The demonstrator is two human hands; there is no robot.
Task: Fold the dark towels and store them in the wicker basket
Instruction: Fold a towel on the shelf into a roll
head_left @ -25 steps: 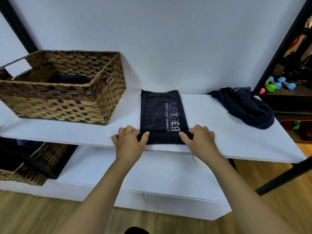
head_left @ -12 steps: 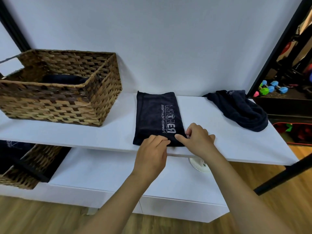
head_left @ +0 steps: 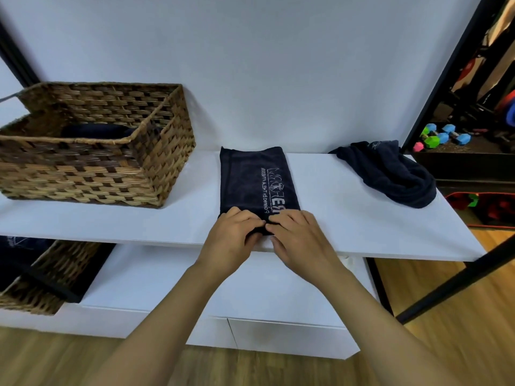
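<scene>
Both hands meet at the near end of a dark folded towel (head_left: 257, 181) on a white shelf (head_left: 348, 224); the left hand (head_left: 232, 239) and right hand (head_left: 299, 240) sit side by side, fingertips curled over the hem and apparently pinching it, likely to lift that end for a further fold; beyond the grip the towel runs flat toward the wall, lettering up; well left of the grip stands the wicker basket (head_left: 92, 168), dark cloth already inside; well right lies a crumpled towel (head_left: 390, 174), unfolded, seemingly awaiting its turn
</scene>
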